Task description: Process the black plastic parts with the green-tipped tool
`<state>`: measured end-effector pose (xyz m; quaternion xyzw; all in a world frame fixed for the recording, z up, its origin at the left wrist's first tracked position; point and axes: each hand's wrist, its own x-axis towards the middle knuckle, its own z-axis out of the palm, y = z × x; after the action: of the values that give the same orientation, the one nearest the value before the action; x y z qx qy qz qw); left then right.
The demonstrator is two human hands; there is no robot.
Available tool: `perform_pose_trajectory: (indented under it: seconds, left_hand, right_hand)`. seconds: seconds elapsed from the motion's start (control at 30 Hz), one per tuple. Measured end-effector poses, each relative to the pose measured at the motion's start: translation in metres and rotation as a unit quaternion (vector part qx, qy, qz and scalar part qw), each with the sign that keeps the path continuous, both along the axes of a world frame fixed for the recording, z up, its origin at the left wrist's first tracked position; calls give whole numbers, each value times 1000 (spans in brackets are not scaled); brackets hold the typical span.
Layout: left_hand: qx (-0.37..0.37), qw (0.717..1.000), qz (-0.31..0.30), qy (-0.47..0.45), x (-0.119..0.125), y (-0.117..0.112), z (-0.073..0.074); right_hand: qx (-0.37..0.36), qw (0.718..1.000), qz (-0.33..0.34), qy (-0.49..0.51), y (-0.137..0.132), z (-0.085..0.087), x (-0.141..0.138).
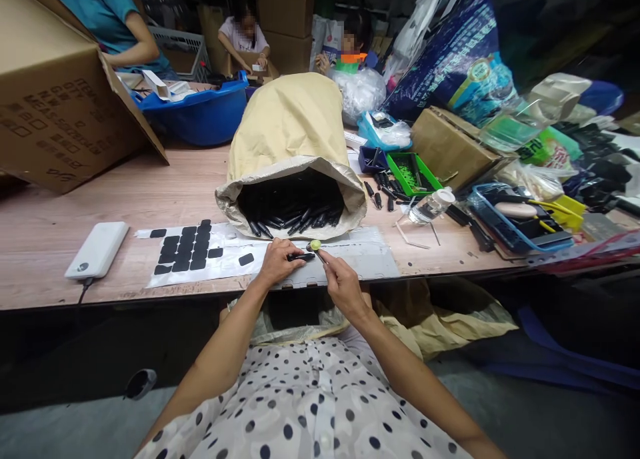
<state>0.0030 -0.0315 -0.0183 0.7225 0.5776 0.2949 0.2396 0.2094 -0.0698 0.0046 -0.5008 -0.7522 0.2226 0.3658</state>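
Left hand (pixel 277 262) pinches a black piece (pixel 301 256); right hand (pixel 343 282) pinches a slim tool (pixel 321 256); a carton (pixel 55 106) reads "QTY" and "MEAS".

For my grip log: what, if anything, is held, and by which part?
The left hand holds a black piece toward its left end. The right hand holds a thin tool by its near end; a yellow-green thing shows at its far end.

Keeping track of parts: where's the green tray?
In the head view, the green tray sits right of the open sack, between the dark-blue bin and the clear bottle.
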Motion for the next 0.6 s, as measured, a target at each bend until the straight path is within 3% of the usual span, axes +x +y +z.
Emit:
perform_pose_trajectory:
  seconds: [0.23, 0.43, 0.6]
  left_hand:
    - [-6, 1000, 1, 9, 0, 0, 0]
    - [-8, 1000, 9, 6, 2, 0, -2]
    - [-6, 1000, 9, 3, 2, 1, -3]
  right_hand:
    - [30, 999, 17, -3, -10, 5, -10]
    - [26, 996, 19, -78, -15, -8, -9]
    - [40, 998, 1, -41, -12, -5, -5]
